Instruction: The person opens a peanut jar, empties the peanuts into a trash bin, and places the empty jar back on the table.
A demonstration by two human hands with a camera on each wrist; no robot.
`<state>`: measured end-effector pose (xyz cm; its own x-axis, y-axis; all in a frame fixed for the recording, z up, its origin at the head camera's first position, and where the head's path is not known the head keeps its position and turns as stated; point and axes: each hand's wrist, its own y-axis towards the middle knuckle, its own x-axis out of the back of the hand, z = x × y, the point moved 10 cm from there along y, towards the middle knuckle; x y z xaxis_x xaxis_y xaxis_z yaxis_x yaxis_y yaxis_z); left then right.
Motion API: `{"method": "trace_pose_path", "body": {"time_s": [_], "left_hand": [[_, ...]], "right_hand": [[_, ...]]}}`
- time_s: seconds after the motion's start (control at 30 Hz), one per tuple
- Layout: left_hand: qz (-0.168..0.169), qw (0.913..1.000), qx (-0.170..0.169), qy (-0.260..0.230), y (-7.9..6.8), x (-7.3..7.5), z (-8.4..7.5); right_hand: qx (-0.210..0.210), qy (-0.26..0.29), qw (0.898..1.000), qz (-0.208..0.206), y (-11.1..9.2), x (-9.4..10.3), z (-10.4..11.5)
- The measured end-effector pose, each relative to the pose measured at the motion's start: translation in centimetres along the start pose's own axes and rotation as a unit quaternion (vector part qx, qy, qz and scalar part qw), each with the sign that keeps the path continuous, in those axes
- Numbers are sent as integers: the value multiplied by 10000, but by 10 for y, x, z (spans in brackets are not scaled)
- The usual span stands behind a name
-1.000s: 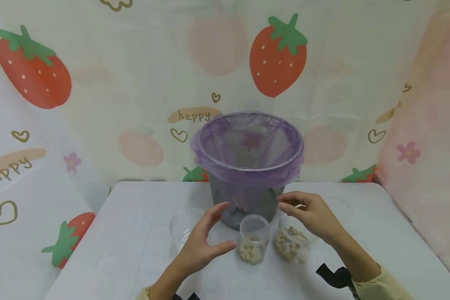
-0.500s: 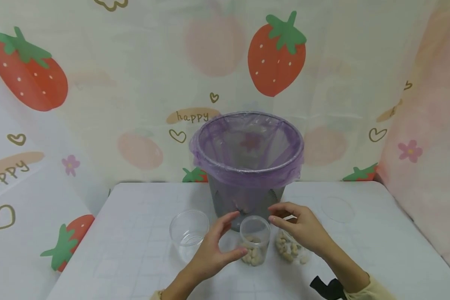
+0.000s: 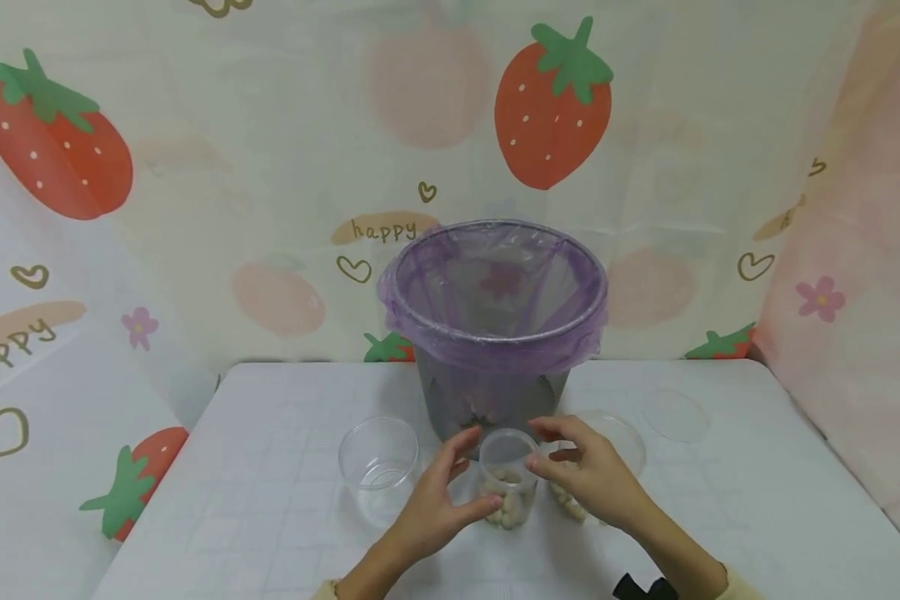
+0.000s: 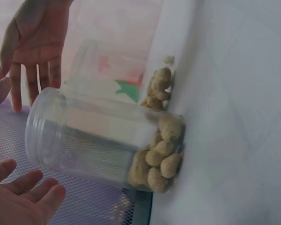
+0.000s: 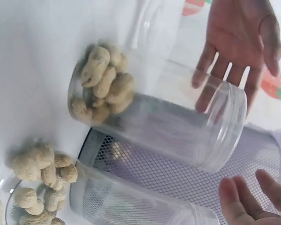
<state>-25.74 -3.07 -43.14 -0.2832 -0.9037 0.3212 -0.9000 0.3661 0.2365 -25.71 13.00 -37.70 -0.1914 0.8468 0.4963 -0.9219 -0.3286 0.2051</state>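
Observation:
A clear plastic jar point(image 3: 508, 458) with several peanuts point(image 4: 161, 152) at its bottom stands upright in front of the bin. My left hand point(image 3: 437, 507) is at its left side, fingers spread and thumb overlapping the jar's lower part in the head view. On the other side my right hand point(image 3: 588, 475) has its fingers loosely bent, thumb and forefinger level with the rim. Both wrist views show gaps between the hands and the jar point(image 5: 159, 108). Behind the right hand, another clear jar point(image 3: 626, 437) and a heap of peanuts point(image 5: 42, 183) are partly hidden.
A grey mesh bin point(image 3: 450, 392) with a purple liner point(image 3: 495, 354) stands at the table's back. Left of the hands is a wide clear container point(image 3: 378, 454). A thin clear disc point(image 3: 677, 417) lies at the right on the white table point(image 3: 270, 483).
Both hands have moved inward and lower around the middle jar: the left to the right, the right to the left and down. The jar has stayed in place.

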Motion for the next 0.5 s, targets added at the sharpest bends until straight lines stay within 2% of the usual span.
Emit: {"method": "trace_pose_path", "body": {"time_s": [0.2, 0.33, 0.5], "left_hand": [[184, 9997, 178, -52, -3, -8, 14], [385, 9990, 161, -126, -2, -13, 19], [449, 9987, 176, -186, 2, -15, 22]], "right_hand": [[232, -588, 9980, 34, -9, -13, 1], [202, -517, 9984, 44, -12, -21, -4], [-54, -316, 9995, 13, -13, -30, -15]]}}
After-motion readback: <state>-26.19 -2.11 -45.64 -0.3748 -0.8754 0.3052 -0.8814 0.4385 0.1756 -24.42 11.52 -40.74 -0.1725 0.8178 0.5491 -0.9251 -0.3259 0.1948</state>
